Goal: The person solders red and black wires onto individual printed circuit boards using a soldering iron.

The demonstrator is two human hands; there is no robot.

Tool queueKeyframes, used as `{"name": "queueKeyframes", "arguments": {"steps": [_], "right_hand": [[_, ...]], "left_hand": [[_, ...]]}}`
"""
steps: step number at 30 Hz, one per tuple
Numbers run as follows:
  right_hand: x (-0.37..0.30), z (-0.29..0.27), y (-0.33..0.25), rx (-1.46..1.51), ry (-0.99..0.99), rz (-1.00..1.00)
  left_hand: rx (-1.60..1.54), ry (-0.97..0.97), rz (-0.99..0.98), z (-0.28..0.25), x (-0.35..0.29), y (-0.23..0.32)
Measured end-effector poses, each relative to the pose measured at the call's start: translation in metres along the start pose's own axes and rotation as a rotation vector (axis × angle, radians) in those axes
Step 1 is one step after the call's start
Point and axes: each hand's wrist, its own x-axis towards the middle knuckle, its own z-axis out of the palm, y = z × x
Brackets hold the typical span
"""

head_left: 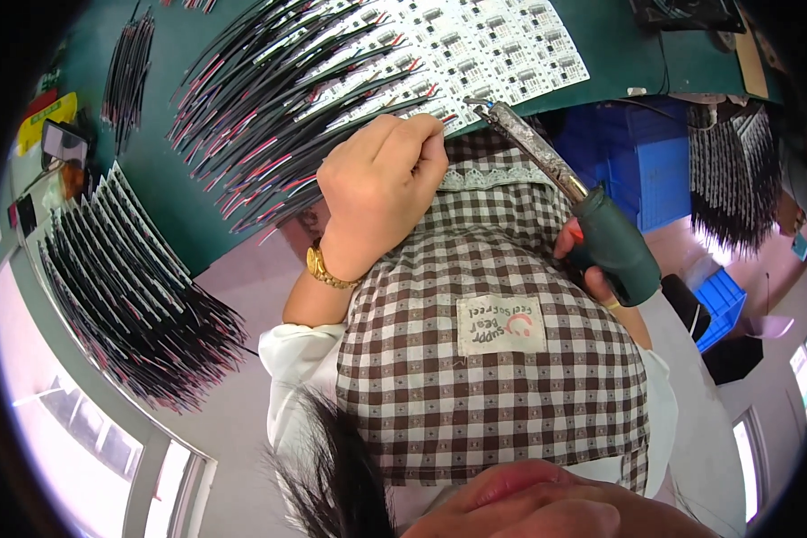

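Observation:
A sheet of white circuit boards (533,54) lies on the green table, with rows of black, red and white wires (233,148) fanning off to its left. My left hand (381,184) is closed at the sheet's near edge; thin wire ends poke out just past its fingertips, though the fingers hide most of the grip. Wrapped round the dark green handle of a soldering iron (614,242) is my right hand (592,264), largely hidden behind it. The iron's metal shaft slants up to the left, and its tip is at the board edge, close to the left fingertips.
A bundle of loose wires (130,76) lies on the green table (157,170) at far left. Wired boards hang in stacks at left (139,296) and at right (735,179). Blue crates (663,170) stand below the table's right side.

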Motion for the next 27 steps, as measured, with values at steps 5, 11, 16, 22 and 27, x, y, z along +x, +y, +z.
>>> {"name": "queueKeyframes", "arguments": {"steps": [5,11,16,22,27], "right_hand": [[0.0,0.01,0.007,0.018,0.046,-0.072],[-0.004,0.007,0.015,0.044,0.012,-0.03],[-0.005,0.008,0.021,0.076,0.036,-0.085],[-0.007,0.007,0.018,0.041,-0.028,0.119],[0.0,0.009,-0.005,0.116,0.053,0.102]], "left_hand": [[-0.008,0.03,-0.02,0.001,-0.001,-0.001],[-0.011,0.043,-0.027,0.001,0.0,-0.001],[-0.003,0.052,-0.019,0.006,-0.001,-0.001],[0.01,0.057,-0.035,0.004,-0.005,-0.003],[-0.03,0.02,-0.059,0.004,0.003,0.001]]}}
